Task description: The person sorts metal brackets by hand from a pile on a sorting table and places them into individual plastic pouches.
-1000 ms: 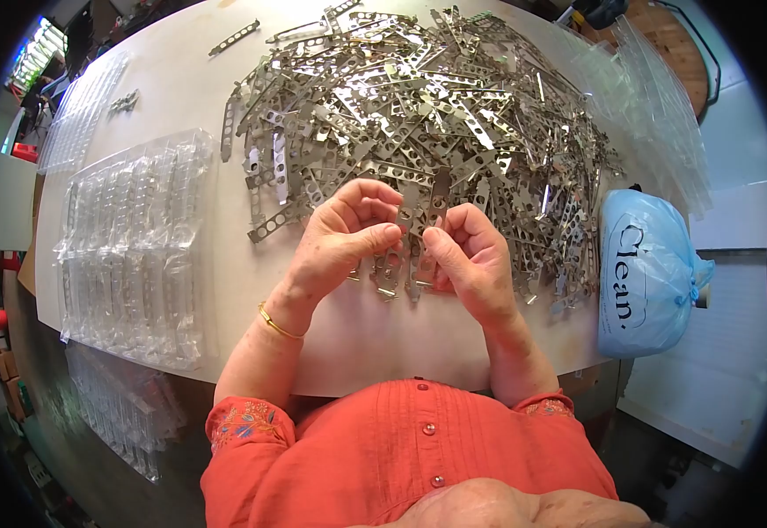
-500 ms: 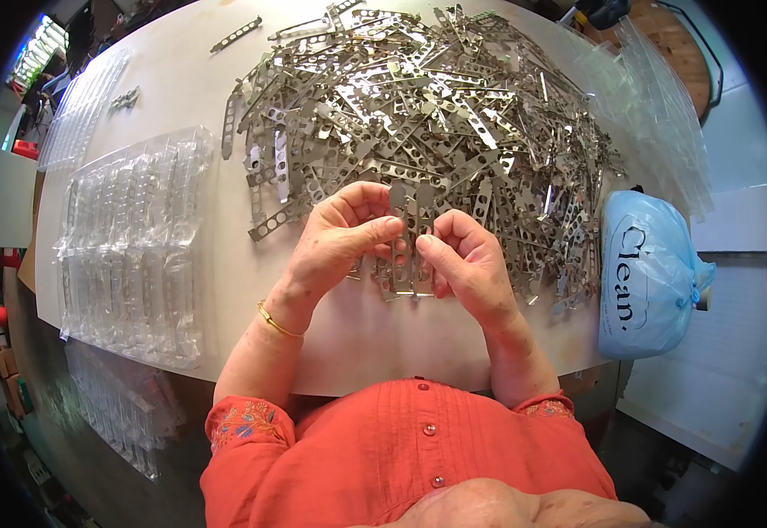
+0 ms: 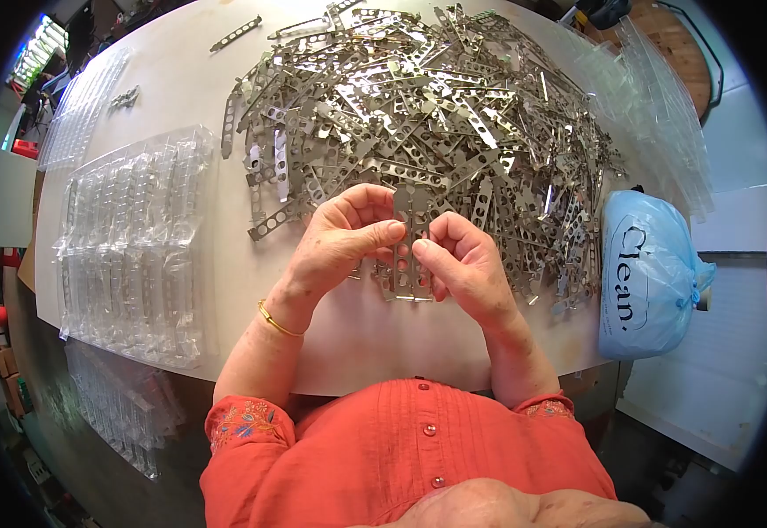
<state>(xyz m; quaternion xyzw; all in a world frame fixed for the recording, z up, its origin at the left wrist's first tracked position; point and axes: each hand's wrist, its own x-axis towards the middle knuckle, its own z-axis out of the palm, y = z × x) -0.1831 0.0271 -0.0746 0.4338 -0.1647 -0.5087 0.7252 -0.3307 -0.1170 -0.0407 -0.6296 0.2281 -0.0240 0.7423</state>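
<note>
Both hands, the left [image 3: 341, 236] and the right [image 3: 463, 264], pinch upright perforated metal strips [image 3: 402, 204] before the heaped desk [image 3: 331, 365]; fingers partly cover them, and their exact number is unclear.

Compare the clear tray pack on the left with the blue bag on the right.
The clear tray pack is colorless, with no lettering visible; the blue bag is tinted and reads "Clean."
The tray pack lies flat, long and ridged; the bag bulges, its neck gathered at one side.

Shared: both look like shiny, see-through or translucent plastic.
</note>
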